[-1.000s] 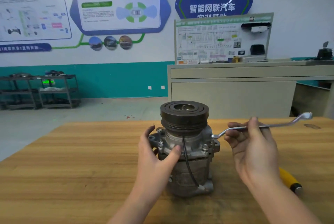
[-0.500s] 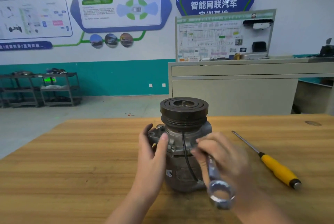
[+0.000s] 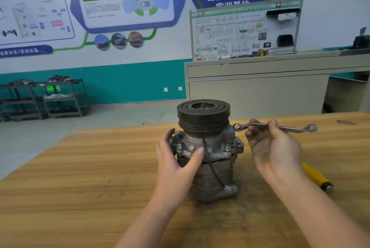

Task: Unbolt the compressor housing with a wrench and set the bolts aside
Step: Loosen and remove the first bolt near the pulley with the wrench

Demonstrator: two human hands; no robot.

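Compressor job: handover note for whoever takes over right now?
Left hand: wrapped around the grey metal compressor, steadying it upright on the wooden table.
Right hand: holds the silver double-ended ring wrench mid-shaft, level; its near ring sits beside the black pulley, not on a bolt.
Yellow-handled screwdriver: lies on the table, partly hidden behind the right forearm.
Done: no removed bolts visible on the table; bolts still show in the housing flange.
Left: seat the wrench, loosen each bolt, set the bolts aside.
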